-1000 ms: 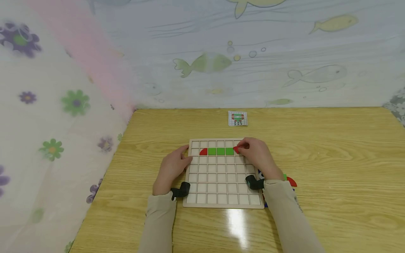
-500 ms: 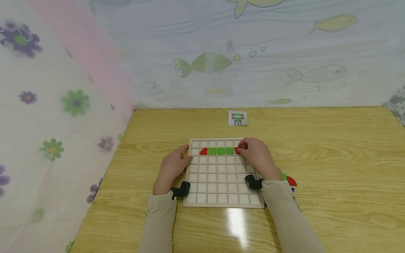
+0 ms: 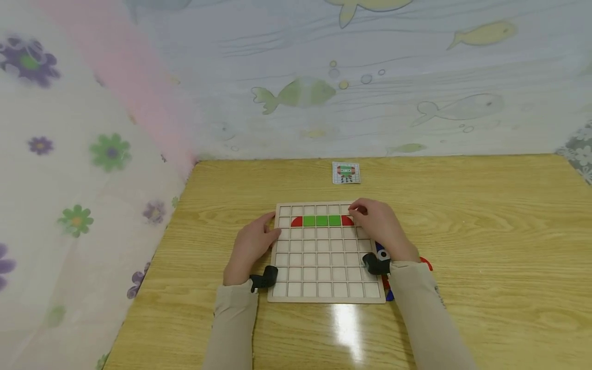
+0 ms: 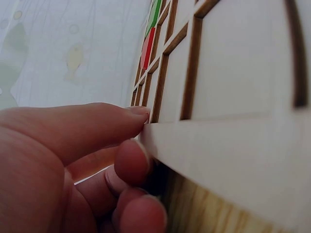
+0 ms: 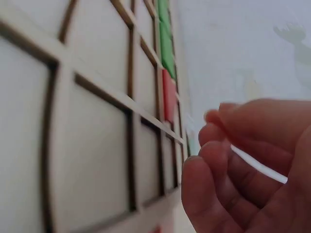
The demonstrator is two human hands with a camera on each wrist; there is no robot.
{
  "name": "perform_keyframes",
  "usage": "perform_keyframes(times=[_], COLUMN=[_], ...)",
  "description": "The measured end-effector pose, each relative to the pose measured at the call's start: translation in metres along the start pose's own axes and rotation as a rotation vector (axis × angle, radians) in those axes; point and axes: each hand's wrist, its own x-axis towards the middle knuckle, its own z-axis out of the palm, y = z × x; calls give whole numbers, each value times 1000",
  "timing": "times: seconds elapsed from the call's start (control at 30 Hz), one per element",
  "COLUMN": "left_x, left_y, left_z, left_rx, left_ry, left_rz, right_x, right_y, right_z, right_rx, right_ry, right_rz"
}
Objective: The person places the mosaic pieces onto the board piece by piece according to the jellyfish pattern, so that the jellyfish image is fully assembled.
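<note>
Your left hand [image 3: 250, 248]: rests on the table at the left edge of the pale wooden grid board [image 3: 324, 280], fingers loosely curled, tips touching the board's side wall, as the left wrist view shows; it braces the board and grips nothing

Your right hand [image 3: 376, 226]: hovers over the board's far right corner, fingers bent and close together with nothing between them; the right wrist view shows them just clear of the board

Red quarter-round tile, right [image 3: 347, 220]: seated in the second row from the far edge, just beside your right fingertips and apart from them

Three green square tiles [image 3: 321, 221]: in one run in the same row, between the two red pieces

Red quarter-round tile, left [image 3: 297, 221]: closes the row at its left end, near your left fingertips

Small printed pattern card [image 3: 346, 172]: lies flat on the yellow wood-grain table [image 3: 485, 231], beyond the board

Loose coloured tiles [image 3: 425, 264]: red and blue, by the board's right edge, largely hidden behind your right wrist

Black wrist mounts [image 3: 265, 277]: one on each beige sleeve
</note>
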Motion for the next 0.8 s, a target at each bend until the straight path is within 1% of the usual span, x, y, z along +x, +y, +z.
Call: perform_keyframes(times=[0.13, 0.3, 0.5, 0.63, 0.8], left_x=[-1, 0, 1, 1, 0], left_y=[0, 2, -1, -1, 0], left_z=[-1, -3, -2, -3, -3], left_rx=[11, 20, 4, 2, 15], left_ry=[-7, -20, -20, -19, -19], left_rz=[0, -3, -16, -1, 9], right_x=[-2, -7, -15, -22, -26], right_y=[3, 2, 12, 20, 28], right_z=[-8, -18, -24, -29, -34], right_rx=[27, 27, -4, -24, -48], right_ry=[-33, -58, -76, -86, -91], right_rz=[-4, -18, 2, 31, 33])
